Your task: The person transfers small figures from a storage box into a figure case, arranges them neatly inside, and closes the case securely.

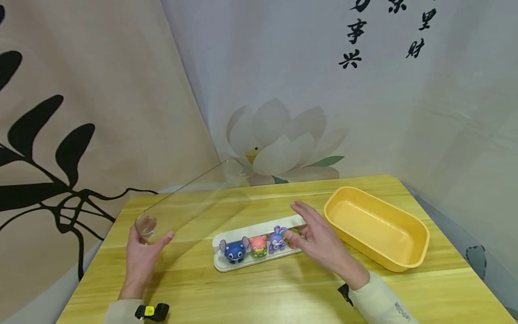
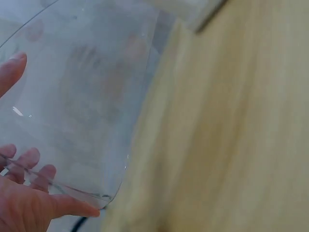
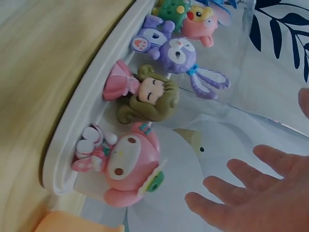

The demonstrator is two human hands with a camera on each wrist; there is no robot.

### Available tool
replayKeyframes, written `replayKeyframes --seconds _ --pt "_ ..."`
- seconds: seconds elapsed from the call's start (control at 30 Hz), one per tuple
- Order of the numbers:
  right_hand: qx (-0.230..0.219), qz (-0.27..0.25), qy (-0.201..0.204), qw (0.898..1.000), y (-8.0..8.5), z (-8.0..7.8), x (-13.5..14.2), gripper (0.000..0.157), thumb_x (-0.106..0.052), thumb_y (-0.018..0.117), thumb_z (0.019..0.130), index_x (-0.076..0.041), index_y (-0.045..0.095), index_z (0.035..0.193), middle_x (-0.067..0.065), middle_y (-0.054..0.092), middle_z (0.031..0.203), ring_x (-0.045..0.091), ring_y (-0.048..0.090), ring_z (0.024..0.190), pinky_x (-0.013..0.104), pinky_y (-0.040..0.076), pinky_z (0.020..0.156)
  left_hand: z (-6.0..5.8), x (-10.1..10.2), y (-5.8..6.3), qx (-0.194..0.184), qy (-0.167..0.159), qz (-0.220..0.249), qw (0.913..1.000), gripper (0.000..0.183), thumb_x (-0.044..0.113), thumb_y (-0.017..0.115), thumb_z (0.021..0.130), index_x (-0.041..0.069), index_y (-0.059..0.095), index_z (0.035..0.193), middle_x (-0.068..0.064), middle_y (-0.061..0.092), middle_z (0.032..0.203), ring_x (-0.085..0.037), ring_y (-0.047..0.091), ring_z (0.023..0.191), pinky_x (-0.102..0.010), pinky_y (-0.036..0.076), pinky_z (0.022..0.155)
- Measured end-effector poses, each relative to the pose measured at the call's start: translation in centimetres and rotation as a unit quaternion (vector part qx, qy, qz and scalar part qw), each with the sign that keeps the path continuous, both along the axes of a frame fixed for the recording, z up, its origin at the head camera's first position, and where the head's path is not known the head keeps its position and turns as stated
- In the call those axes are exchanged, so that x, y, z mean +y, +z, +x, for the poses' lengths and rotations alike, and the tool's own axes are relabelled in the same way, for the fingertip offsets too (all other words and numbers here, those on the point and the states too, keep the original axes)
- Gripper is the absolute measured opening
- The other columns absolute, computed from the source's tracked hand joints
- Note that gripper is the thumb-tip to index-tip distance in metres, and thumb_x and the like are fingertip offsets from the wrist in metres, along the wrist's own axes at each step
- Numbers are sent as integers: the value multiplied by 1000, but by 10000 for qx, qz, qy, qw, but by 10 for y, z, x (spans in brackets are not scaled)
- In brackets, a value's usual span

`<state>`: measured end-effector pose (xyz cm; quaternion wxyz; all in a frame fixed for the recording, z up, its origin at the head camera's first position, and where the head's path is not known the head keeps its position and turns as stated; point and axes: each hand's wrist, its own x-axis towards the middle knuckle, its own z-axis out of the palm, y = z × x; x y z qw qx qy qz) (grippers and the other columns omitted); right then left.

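My left hand grips one end of a long clear plastic cover, thumb and fingers around that end, as the left wrist view shows too. The cover slants up to the right, apart from the white display base. On that base stand several small figurines in a row: a blue big-eared one, a pink one, a purple rabbit, a long-haired doll and a pink-hooded figure. My right hand, fingers spread and holding nothing, is over the base's right end, hiding part of it in the head view.
A yellow plastic bin stands just right of the base on the wooden table. Behind the table hangs a printed curtain with leaves, a lotus and black characters.
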<state>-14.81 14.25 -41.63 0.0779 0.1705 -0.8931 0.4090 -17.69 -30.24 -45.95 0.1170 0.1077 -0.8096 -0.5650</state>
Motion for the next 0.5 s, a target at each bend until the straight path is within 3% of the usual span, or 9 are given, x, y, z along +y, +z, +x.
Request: replayKeyframes --seconds 0.07,0.17,0.27,0.33,0.4,0.5 --pt "-58 -85 32 9999 2 0 0 75 -44 70 99 -16 39 160 8 31 167 1 65 73 43 60 85 2 4 8 165 23 -5 9999 90 26 83 91 19 27 162 -7 45 159 -22 38 142 -22 33 113" --pt "-50 -137 14 9999 7 -1 0 75 -46 69 99 -17 38 161 8 30 168 7 66 67 40 60 81 6 11 22 454 87 161 9988 83 17 82 91 23 34 158 -2 49 154 -17 42 140 -15 35 105" --pt "178 -9 -114 9998 13 -2 1 74 -47 69 98 -17 40 160 7 33 167 23 72 100 53 56 95 9 18 37 784 43 681 9946 79 3 81 89 23 40 154 2 52 149 -15 43 140 -17 36 109" --pt "355 113 -197 9991 19 -4 1 74 -46 68 98 -16 41 160 8 34 167 33 62 126 64 48 105 12 23 47 1012 -35 1074 9890 78 -6 79 87 19 43 152 2 52 147 -16 43 141 -16 39 107" --pt "447 168 -229 9986 25 -5 2 74 -45 68 98 -17 40 160 8 35 167 39 41 146 70 38 112 16 27 55 1218 -114 1394 9826 77 -13 76 86 17 45 149 1 53 145 -18 43 141 -15 46 102" --pt "509 174 -192 9984 35 -7 3 75 -44 68 99 -18 37 162 7 33 167 38 35 150 69 35 115 22 32 65 1439 -244 1674 9750 76 -20 72 84 14 46 147 -1 53 144 -20 43 142 -13 52 90"
